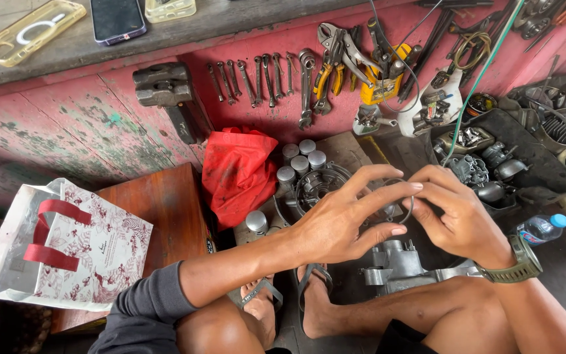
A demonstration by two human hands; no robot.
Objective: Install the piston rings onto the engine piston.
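Sitting on workshop floor (335, 151), pink wall (67, 124), hung wrenches (257, 78)

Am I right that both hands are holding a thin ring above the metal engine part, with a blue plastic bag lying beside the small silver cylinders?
Not quite: the head view shows the plastic bag is red, not blue. The rest holds: both the left hand and right hand hold the thin ring above the metal engine part, beside the silver cylinders.

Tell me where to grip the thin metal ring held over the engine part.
Pinch the thin ring at opposite edges, one hand per side, as the left hand and right hand do. It is a slim open loop, so fingers likely hold best across its rim.
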